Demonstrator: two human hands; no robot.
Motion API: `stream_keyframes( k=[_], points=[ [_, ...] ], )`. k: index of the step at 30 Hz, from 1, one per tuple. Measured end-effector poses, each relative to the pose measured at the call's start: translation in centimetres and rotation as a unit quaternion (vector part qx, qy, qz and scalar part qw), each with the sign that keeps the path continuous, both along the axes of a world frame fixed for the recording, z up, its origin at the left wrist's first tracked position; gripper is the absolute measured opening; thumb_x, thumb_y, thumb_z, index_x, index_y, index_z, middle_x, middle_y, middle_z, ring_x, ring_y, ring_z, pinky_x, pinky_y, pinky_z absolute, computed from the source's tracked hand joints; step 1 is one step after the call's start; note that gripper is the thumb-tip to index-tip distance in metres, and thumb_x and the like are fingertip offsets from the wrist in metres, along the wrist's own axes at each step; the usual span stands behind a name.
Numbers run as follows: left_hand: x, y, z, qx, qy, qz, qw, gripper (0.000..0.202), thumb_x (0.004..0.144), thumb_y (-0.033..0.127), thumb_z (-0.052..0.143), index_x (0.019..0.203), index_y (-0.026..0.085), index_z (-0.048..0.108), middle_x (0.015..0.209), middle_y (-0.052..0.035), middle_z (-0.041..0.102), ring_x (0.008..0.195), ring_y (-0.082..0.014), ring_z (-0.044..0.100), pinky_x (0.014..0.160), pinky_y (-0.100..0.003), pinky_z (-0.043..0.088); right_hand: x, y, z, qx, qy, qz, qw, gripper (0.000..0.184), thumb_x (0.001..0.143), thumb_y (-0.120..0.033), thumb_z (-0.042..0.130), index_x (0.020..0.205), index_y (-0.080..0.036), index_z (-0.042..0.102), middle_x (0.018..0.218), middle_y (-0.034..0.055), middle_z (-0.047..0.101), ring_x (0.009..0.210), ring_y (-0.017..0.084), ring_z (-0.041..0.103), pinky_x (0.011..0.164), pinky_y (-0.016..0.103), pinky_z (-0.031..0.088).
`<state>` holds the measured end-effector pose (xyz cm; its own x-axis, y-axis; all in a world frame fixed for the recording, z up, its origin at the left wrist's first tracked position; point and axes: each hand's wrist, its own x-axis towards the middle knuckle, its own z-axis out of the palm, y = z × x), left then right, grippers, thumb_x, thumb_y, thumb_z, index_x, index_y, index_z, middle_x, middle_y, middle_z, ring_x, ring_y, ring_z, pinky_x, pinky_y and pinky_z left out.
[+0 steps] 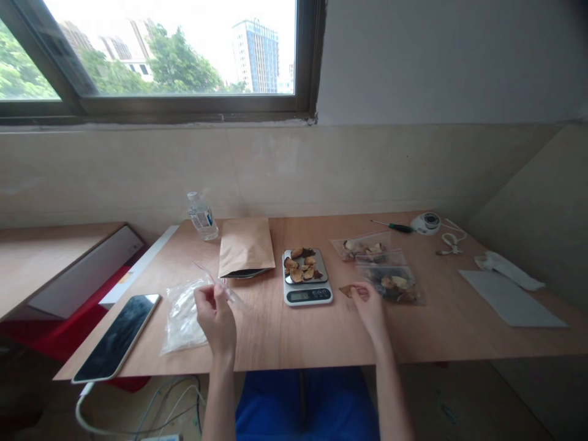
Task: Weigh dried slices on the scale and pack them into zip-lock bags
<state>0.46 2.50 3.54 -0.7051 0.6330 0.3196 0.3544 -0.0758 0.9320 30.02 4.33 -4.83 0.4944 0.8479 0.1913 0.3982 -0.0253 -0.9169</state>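
Note:
My left hand (pixel 215 312) is closed in a pinch on a small clear plastic bag (pixel 233 298), whose thin reddish edge sticks up past the fingers. Below it lies a pack of clear bags (pixel 184 318). My right hand (pixel 367 306) pinches a brown dried slice (pixel 345 290) just right of a white kitchen scale (pixel 307 297). Several dried slices (pixel 301 269) with dark rims lie on the scale's platform; its display is too small to read. Close to my right hand are two filled zip bags, one with pale pieces (pixel 365 248), the other with darker contents (pixel 397 285).
Behind the scale's left side lies a brown paper pouch (pixel 247 245), beside a water bottle (pixel 202 217). A phone (pixel 117 337) with a cable rests at the left edge. Rightward are a screwdriver (pixel 399 228), a white dome camera (pixel 425 224) and a white sheet (pixel 509 300).

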Motion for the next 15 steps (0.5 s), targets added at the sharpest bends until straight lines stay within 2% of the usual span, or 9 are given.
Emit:
stream_keyframes(
  k=[4, 7, 15],
  points=[
    [1.6, -0.1, 0.8, 0.026, 0.010, -0.033, 0.999, 0.022, 0.085, 0.034, 0.045, 0.068, 0.020, 0.043, 0.060, 0.0055, 0.040, 0.056, -0.0114, 0.040, 0.057, -0.024, 0.032, 0.8, -0.2, 0.4, -0.012, -0.016, -0.022, 1.000, 0.027, 0.069, -0.039, 0.052, 0.079, -0.017, 0.061, 0.070, 0.0091, 0.066, 0.066, 0.023, 0.061, 0.063, 0.035, 0.048],
    [2.3, -0.1, 1.2, 0.037, 0.003, -0.055, 0.998, 0.025, 0.086, 0.034, 0.044, 0.065, 0.020, 0.041, 0.059, 0.0056, 0.038, 0.055, -0.0109, 0.037, 0.056, -0.024, 0.031, 1.0, -0.6, 0.4, -0.028, -0.013, -0.005, 1.000, 0.026, 0.067, -0.038, 0.053, 0.078, -0.016, 0.062, 0.071, 0.0099, 0.067, 0.067, 0.023, 0.062, 0.063, 0.035, 0.049],
    [2.7, -0.3, 0.5, 0.056, -0.016, -0.095, 0.994, 0.024, 0.087, 0.035, 0.044, 0.068, 0.020, 0.043, 0.063, 0.0050, 0.039, 0.057, -0.0113, 0.038, 0.059, -0.025, 0.031, 0.7, -1.5, 0.5, -0.073, 0.027, 0.037, 0.996, 0.016, 0.067, -0.029, 0.054, 0.075, -0.017, 0.061, 0.066, 0.0075, 0.068, 0.065, 0.023, 0.065, 0.062, 0.033, 0.049]
  ],
)
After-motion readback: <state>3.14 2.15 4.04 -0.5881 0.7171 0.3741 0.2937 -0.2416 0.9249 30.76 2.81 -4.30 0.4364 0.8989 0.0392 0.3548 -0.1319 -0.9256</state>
